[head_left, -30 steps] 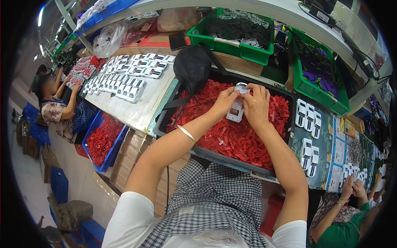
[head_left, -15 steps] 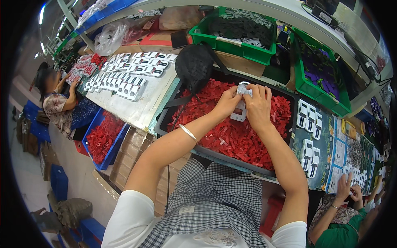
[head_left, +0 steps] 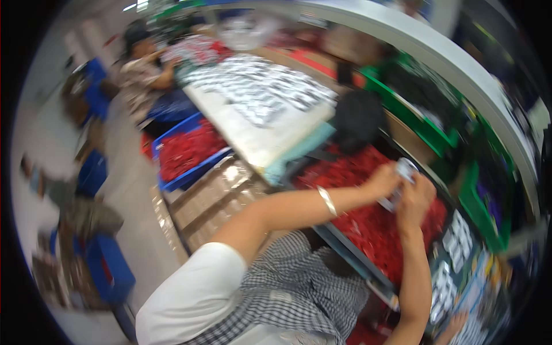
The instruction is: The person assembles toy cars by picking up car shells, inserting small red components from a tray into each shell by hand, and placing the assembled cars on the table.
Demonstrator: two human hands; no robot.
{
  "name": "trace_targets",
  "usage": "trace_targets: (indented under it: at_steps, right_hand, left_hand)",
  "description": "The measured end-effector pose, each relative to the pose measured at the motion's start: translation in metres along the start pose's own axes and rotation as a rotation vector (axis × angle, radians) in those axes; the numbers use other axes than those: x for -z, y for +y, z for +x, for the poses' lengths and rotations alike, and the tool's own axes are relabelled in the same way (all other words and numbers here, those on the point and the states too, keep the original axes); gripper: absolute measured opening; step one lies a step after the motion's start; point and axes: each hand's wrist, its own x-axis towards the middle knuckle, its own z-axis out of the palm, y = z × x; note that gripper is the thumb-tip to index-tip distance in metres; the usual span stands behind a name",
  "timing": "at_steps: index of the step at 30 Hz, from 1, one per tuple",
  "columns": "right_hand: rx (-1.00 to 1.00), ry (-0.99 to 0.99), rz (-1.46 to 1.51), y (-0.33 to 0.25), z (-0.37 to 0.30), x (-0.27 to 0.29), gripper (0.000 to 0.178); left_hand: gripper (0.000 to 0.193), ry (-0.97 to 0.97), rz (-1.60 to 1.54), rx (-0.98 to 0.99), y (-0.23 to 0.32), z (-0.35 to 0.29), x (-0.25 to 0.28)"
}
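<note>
Both hands meet over a black tray (head_left: 357,257) heaped with small red plastic pieces (head_left: 368,227). Between them is a white plastic casing (head_left: 406,167), long and with an opening in it, tilted over the heap. My left hand (head_left: 382,181) pinches it from the left, with a pale bangle (head_left: 326,201) on that wrist. My right hand (head_left: 417,198) closes on it from the right, fingers bent over its upper part. Motion blur and the fingers hide what the fingertips touch.
White casings (head_left: 261,86) stand in rows on the table at the left; more white casings (head_left: 457,241) lie right of the tray. Green bins (head_left: 402,106) stand behind, under a white shelf edge (head_left: 460,52). A blue crate (head_left: 190,178) holds red pieces. A co-worker (head_left: 144,75) sits far left.
The whole view has swung and tilted, so the tray, table and hands appear farther right and lower, now blurred. Both hands still hold the white casing over the red pieces.
</note>
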Motion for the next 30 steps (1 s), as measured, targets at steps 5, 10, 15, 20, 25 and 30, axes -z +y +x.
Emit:
trace_targets:
  at_steps: [5, 10, 15, 20, 25, 30]
  right_hand:
    - [-0.044, -0.107, -0.014, 0.007, -0.006, 0.006, 0.017]
    - [-0.121, -0.102, 0.041, 0.010, 0.004, 0.008, 0.028]
    - [-0.342, -0.163, 0.361, 0.054, -0.014, -0.021, 0.051]
    - [-0.534, -0.355, 1.123, 0.086, -0.024, -0.049, 0.047]
    - [-0.622, -0.278, 0.823, 0.035, 0.003, 0.009, 0.039]
    - [-0.683, -0.342, 1.130, 0.114, -0.041, -0.070, 0.045]
  left_hand:
    - [0.025, 0.091, 0.193, -0.172, -0.030, 0.008, -0.023]
    - [0.023, 0.146, 0.111, -0.132, -0.024, 0.014, -0.019]
    - [0.024, 0.059, 0.086, -0.018, -0.011, 0.017, -0.021]
    - [0.023, 0.086, 0.240, -0.111, -0.021, 0.016, -0.023]
    - [0.027, -0.001, 0.228, -0.112, -0.007, 0.006, -0.020]
    - [0.026, 0.002, 0.177, -0.119, 0.004, 0.003, -0.021]
